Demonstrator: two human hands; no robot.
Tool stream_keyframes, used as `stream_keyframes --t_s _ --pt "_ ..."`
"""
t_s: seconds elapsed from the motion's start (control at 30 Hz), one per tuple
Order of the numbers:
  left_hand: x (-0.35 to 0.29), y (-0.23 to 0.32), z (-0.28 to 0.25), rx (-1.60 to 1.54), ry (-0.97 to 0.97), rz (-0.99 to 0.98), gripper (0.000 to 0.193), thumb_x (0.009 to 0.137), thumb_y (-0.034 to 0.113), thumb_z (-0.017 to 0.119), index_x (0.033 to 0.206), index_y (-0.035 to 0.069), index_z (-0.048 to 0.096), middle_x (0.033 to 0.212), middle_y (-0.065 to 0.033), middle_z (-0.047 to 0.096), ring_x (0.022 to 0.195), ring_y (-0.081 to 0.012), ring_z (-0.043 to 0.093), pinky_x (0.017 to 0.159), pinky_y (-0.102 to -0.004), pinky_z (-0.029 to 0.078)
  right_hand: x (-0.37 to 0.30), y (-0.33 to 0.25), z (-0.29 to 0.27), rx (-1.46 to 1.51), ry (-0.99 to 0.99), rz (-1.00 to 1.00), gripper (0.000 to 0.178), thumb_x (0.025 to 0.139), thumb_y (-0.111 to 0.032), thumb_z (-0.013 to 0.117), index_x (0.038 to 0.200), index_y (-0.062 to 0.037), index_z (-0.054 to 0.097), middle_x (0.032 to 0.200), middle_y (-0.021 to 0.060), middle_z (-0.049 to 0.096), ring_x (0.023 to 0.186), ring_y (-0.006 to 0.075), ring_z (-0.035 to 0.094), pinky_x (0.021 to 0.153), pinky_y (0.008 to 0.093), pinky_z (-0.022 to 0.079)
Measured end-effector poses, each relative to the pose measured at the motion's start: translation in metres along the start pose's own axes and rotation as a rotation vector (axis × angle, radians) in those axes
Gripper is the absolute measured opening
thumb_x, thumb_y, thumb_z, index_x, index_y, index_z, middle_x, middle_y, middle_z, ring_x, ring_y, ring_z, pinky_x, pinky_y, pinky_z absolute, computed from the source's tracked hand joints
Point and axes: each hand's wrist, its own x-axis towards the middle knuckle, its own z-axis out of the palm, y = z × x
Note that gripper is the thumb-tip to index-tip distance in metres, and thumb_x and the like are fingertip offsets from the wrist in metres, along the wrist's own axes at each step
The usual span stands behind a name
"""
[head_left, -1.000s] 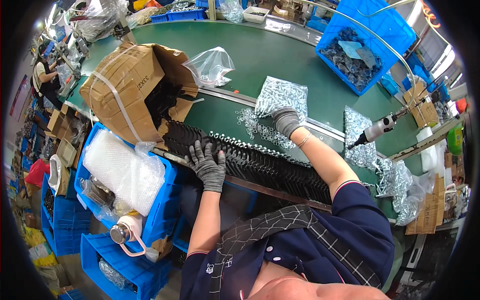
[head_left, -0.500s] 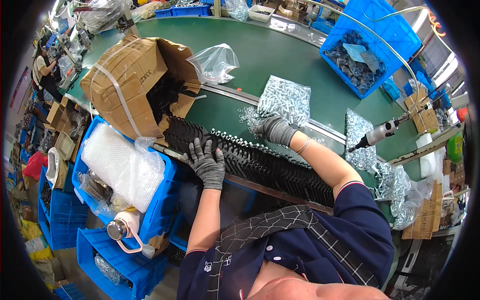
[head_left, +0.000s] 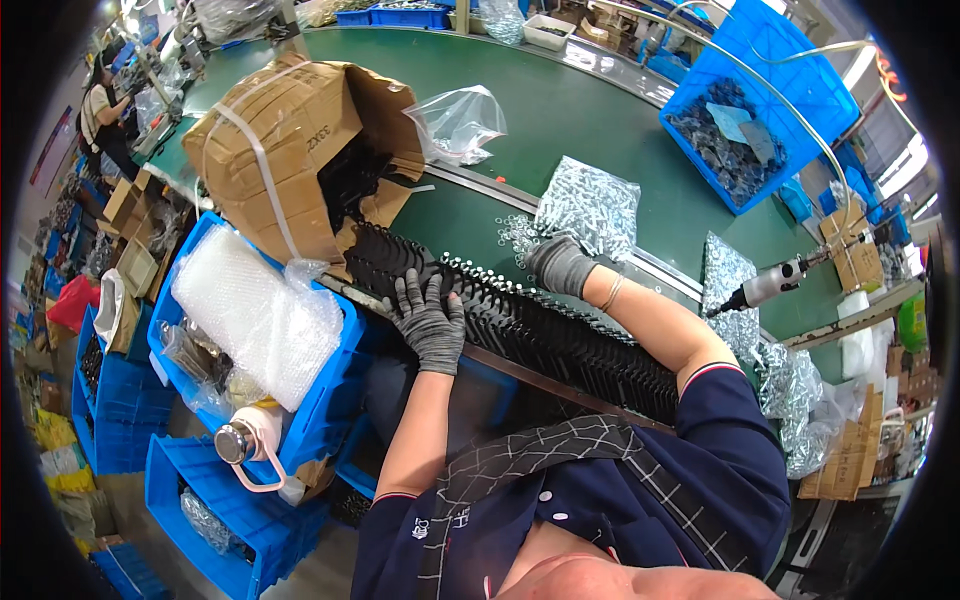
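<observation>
A long row of black metal parts (head_left: 560, 340), stacked close together, runs along the near edge of the bench. Small silvery pieces stand along its far side. My left hand (head_left: 432, 325), in a grey striped glove, lies on the row's left part with fingers spread. Beyond the row, my right hand (head_left: 562, 265), gloved too, is bent down beside a loose heap of small metal rings (head_left: 516, 234). Its fingers are curled together, and their tips are hidden. Just behind it lies a clear bag of silvery fasteners (head_left: 590, 207).
An open cardboard box (head_left: 275, 140) of black parts lies tipped at the left. A power screwdriver (head_left: 762, 287) hangs at the right above another fastener bag (head_left: 735, 325). A blue crate (head_left: 690, 185) leans at the back right. Bubble wrap (head_left: 250, 310) covers a crate at my left.
The whole view has shifted slightly, with the bench appearing further right. My right hand stays by the rings, its fingers a little more curled. My left hand remains on the black row.
</observation>
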Motion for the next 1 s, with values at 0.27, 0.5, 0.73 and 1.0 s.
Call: stream_keyframes --t_s 0.27,0.5,0.73,1.0 --pt "-0.001 -0.003 -0.004 0.005 -0.030 -0.012 0.040 0.082 0.037 0.061 0.117 0.018 0.065 0.143 -0.0127 0.045 0.137 -0.0338 0.033 0.115 -0.0554 0.014 0.063 -0.039 -0.071 0.524 0.296 0.106 0.024 0.079 -0.028 0.060 0.094 -0.0106 0.068 0.090 0.0135 0.069 0.085 0.0304 0.068 0.073 0.0420 0.054" --pt "0.000 0.000 0.000 -0.038 -0.040 -0.021 0.042 0.082 0.038 0.059 0.118 0.016 0.066 0.144 -0.0159 0.045 0.137 -0.0356 0.033 0.115 -0.0573 0.011 0.114 -0.074 -0.058 0.331 0.427 -0.052 0.019 0.079 -0.026 0.061 0.089 -0.0112 0.069 0.089 0.0138 0.069 0.084 0.0318 0.067 0.073 0.0448 0.053" --pt "0.002 0.000 -0.005 -0.025 -0.082 -0.039 0.041 0.083 0.036 0.058 0.120 0.018 0.064 0.144 -0.0157 0.044 0.137 -0.0360 0.032 0.116 -0.0554 0.011 0.123 -0.080 -0.053 0.197 0.505 -0.128 0.013 0.079 -0.017 0.061 0.089 -0.0130 0.069 0.088 0.0104 0.069 0.087 0.0310 0.067 0.072 0.0430 0.054" --pt "-0.001 0.000 -0.001 -0.072 -0.062 -0.030 0.043 0.081 0.037 0.059 0.118 0.015 0.066 0.143 -0.0183 0.045 0.137 -0.0380 0.034 0.115 -0.0586 0.011 0.119 -0.080 -0.070 0.117 0.388 -0.174 0.018 0.079 -0.012 0.060 0.095 -0.0066 0.066 0.086 0.0133 0.070 0.081 0.0315 0.069 0.065 0.0436 0.054"
